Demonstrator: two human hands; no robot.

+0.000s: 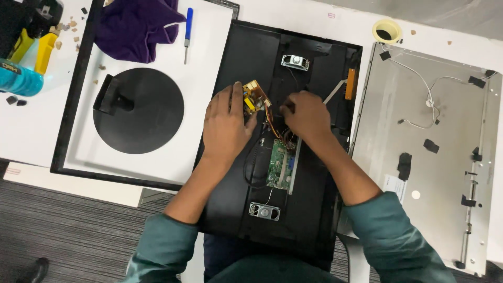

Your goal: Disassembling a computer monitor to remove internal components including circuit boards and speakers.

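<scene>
A black monitor back cover (309, 209) lies open in front of me on the white table. My left hand (226, 123) rests on a yellowish-brown circuit board (254, 93) and holds it near the cover's middle. My right hand (304, 115) is closed, pinching the bundle of red and coloured wires (273, 124) that runs between that board and a green circuit board (279, 163). Two small oval speakers sit in the cover, one at the top (295, 62) and one at the bottom (264, 211). A black cable (249, 169) loops beside the green board.
A silver metal panel (445, 173) with white wires and black tape lies to the right. To the left, a black round monitor stand (139, 110) sits on a white screen with a black frame, beside purple cloth (137, 26) and a blue-handled screwdriver (188, 31). A tape roll (387, 30) sits at the back.
</scene>
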